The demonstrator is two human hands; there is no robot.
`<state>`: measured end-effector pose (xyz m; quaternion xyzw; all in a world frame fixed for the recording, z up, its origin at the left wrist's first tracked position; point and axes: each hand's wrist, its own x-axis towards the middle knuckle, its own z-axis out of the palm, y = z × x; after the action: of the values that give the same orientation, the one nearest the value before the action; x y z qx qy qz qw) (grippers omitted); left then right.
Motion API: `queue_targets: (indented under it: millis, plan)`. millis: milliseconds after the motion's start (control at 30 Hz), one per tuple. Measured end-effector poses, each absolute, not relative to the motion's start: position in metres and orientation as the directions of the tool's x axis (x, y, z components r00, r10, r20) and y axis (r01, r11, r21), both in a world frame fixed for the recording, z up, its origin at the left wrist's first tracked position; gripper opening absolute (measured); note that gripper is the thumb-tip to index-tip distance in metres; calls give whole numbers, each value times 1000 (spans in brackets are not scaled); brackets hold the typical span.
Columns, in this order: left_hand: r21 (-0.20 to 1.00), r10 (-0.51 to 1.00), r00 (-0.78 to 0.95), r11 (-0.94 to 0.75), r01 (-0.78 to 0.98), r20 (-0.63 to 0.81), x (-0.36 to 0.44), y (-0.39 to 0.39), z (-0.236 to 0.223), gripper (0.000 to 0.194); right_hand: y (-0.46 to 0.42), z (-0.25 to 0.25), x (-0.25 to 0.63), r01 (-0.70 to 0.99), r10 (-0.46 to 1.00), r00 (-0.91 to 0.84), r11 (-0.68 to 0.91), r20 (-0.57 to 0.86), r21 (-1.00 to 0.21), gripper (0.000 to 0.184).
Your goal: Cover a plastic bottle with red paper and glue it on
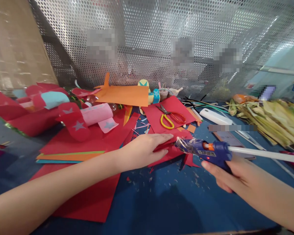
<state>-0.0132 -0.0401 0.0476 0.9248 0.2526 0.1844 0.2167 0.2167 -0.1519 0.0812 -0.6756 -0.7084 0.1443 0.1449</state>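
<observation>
My right hand (237, 178) is wrapped round the grip of a blue glue gun (198, 148). A long white glue stick (264, 153) sticks out of its back, and a small red light glows on its side. Stringy glue clings round the nozzle, which points left at a folded piece of red paper (170, 147). My left hand (144, 148) holds that piece between its thumb and fingers; the fingertips are partly hidden by the paper. Just beyond lie scissors (169, 117) with one yellow and one red handle, on a red sheet (153, 114).
Red sheets (88, 202) and coloured paper lie under my left forearm. Red and pink paper rolls with stars (95, 114) and an orange paper piece (127, 94) stand behind. Dried husks (271, 117) lie at right. A perforated metal panel (147, 39) closes the back.
</observation>
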Motion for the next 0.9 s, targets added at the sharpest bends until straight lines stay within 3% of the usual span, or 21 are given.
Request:
queue_targets:
  millis: [267, 467, 667, 900]
  plan:
    - [539, 572, 794, -743, 396, 205, -11, -38, 47, 43, -150, 79, 205, 898, 987, -85, 16, -137, -440, 51]
    - [577, 601, 781, -704, 415, 171, -13, -36, 43, 59, -144, 91, 194, 865, 954, -104, -53, -282, -499, 54]
    - [598, 620, 770, -678, 428, 150, -14, -37, 44, 63, -138, 89, 194, 817, 925, -133, -100, -355, -568, 57]
    - [571, 644, 751, -675, 468, 145, -15, -38, 45, 84, -133, 82, 200, 721, 907, -186, -135, -378, -679, 57]
